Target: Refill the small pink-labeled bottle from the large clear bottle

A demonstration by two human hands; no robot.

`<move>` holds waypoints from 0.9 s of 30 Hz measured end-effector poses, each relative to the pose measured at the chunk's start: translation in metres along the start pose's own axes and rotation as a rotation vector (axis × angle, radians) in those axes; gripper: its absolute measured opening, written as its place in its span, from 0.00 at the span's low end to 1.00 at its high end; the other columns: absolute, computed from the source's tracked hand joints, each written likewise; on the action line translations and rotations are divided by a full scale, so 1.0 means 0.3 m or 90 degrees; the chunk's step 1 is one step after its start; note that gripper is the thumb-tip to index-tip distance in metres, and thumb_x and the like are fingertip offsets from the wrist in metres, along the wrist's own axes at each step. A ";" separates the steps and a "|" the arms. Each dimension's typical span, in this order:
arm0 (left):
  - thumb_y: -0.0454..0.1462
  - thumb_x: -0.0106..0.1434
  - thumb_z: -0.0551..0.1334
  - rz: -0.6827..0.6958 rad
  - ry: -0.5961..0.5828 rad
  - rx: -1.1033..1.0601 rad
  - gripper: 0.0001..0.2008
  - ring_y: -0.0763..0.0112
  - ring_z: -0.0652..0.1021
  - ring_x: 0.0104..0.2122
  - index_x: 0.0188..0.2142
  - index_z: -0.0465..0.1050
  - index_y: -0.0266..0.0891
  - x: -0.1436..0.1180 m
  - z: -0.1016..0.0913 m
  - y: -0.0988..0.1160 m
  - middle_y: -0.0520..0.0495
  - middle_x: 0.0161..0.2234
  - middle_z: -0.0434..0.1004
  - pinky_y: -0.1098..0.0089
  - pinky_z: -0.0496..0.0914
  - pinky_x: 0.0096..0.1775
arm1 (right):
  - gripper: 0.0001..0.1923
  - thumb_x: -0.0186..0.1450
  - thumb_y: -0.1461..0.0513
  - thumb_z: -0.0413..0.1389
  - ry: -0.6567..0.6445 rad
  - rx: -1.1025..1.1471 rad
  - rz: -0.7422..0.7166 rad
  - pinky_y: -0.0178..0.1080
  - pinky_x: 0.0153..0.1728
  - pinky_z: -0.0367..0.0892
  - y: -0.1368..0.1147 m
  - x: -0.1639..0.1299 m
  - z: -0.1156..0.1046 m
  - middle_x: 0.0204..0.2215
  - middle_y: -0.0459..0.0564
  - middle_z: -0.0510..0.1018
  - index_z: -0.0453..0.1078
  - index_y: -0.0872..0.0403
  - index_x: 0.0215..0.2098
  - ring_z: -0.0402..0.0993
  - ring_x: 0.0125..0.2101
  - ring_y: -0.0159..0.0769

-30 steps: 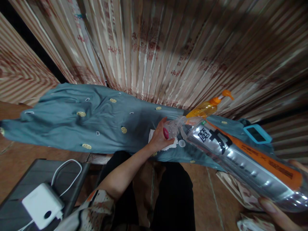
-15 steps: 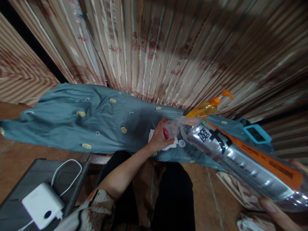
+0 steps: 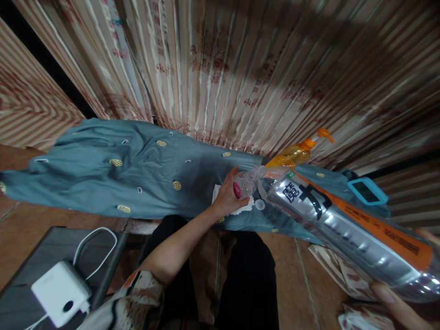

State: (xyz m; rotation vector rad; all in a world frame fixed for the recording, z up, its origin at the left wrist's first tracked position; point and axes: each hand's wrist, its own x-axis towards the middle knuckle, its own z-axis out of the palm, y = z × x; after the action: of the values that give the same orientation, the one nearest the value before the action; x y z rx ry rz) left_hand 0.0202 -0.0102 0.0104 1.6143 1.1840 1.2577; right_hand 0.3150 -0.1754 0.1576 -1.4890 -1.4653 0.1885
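Note:
My left hand [image 3: 228, 195] is wrapped round a small clear bottle [image 3: 246, 184] with a pink label, over a white tissue [image 3: 244, 208]. At the far right my right hand [image 3: 395, 305] grips the base of a large clear bottle [image 3: 343, 224] with a silver and orange label. That big bottle is tilted, its neck end meeting the mouth of the small one; the exact contact is hard to make out. Beside the small bottle lies a round white cap [image 3: 260, 204]. Behind them stands a pump bottle [image 3: 292, 153] of amber liquid with an orange pump head.
A grey-green cloth [image 3: 144, 174] with pineapple prints covers the narrow surface against a striped curtain [image 3: 213, 68]. To the right is a blue-framed device [image 3: 367, 191]. A white charger [image 3: 62, 293] with a cable rests on a dark stool [image 3: 30, 250] at lower left.

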 end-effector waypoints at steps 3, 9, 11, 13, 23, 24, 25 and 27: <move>0.37 0.50 0.78 0.004 0.003 -0.003 0.53 0.44 0.72 0.68 0.71 0.55 0.45 0.000 0.001 -0.005 0.37 0.67 0.71 0.41 0.63 0.71 | 0.59 0.44 0.52 0.79 -0.004 -0.008 0.002 0.76 0.71 0.47 -0.005 -0.005 0.001 0.68 0.51 0.71 0.65 0.39 0.72 0.60 0.70 0.73; 0.37 0.50 0.78 0.019 0.007 -0.007 0.54 0.44 0.72 0.68 0.72 0.54 0.44 -0.001 0.006 -0.017 0.36 0.67 0.71 0.40 0.64 0.71 | 0.61 0.43 0.50 0.80 -0.009 -0.016 -0.021 0.77 0.70 0.49 0.022 -0.001 -0.001 0.69 0.53 0.70 0.65 0.40 0.72 0.61 0.69 0.73; 0.36 0.51 0.77 0.020 0.007 -0.001 0.53 0.45 0.72 0.68 0.71 0.53 0.44 -0.001 0.006 -0.017 0.36 0.67 0.71 0.41 0.64 0.70 | 0.61 0.43 0.49 0.79 -0.008 -0.017 -0.024 0.78 0.70 0.48 0.026 0.001 0.003 0.68 0.53 0.71 0.65 0.39 0.72 0.62 0.68 0.74; 0.36 0.51 0.77 0.019 0.008 0.003 0.53 0.45 0.73 0.67 0.71 0.54 0.44 0.000 0.006 -0.016 0.36 0.67 0.71 0.41 0.64 0.70 | 0.60 0.43 0.50 0.79 -0.005 -0.009 -0.023 0.78 0.70 0.48 0.028 0.000 0.005 0.68 0.52 0.71 0.65 0.40 0.72 0.61 0.69 0.73; 0.37 0.51 0.78 0.014 0.003 -0.004 0.53 0.45 0.72 0.68 0.71 0.55 0.45 -0.002 0.004 -0.013 0.37 0.67 0.71 0.41 0.63 0.71 | 0.59 0.43 0.50 0.79 -0.001 -0.003 0.008 0.79 0.70 0.49 0.029 -0.010 0.003 0.69 0.51 0.70 0.66 0.39 0.72 0.61 0.69 0.75; 0.37 0.51 0.78 0.013 0.003 -0.004 0.53 0.45 0.72 0.68 0.71 0.55 0.45 -0.002 0.004 -0.013 0.37 0.68 0.70 0.41 0.63 0.71 | 0.59 0.44 0.50 0.79 0.003 0.002 0.003 0.78 0.70 0.48 0.026 -0.011 0.005 0.69 0.51 0.70 0.66 0.38 0.72 0.61 0.69 0.74; 0.37 0.51 0.78 0.013 0.005 -0.004 0.53 0.45 0.72 0.68 0.71 0.55 0.45 -0.002 0.004 -0.012 0.37 0.68 0.70 0.41 0.63 0.71 | 0.59 0.44 0.50 0.79 0.004 0.007 0.002 0.77 0.71 0.47 0.021 -0.011 0.006 0.68 0.51 0.70 0.66 0.39 0.72 0.60 0.69 0.73; 0.36 0.51 0.78 0.015 0.007 -0.003 0.53 0.44 0.72 0.68 0.71 0.54 0.44 -0.001 0.005 -0.012 0.36 0.68 0.69 0.41 0.63 0.71 | 0.60 0.44 0.50 0.79 0.001 0.007 0.001 0.76 0.72 0.47 0.012 -0.011 0.009 0.69 0.50 0.70 0.65 0.39 0.73 0.60 0.70 0.72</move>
State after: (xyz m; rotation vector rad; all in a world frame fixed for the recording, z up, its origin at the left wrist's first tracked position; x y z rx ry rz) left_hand 0.0209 -0.0096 0.0067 1.6242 1.1705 1.2841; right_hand 0.3147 -0.1758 0.1519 -1.4808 -1.4595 0.1962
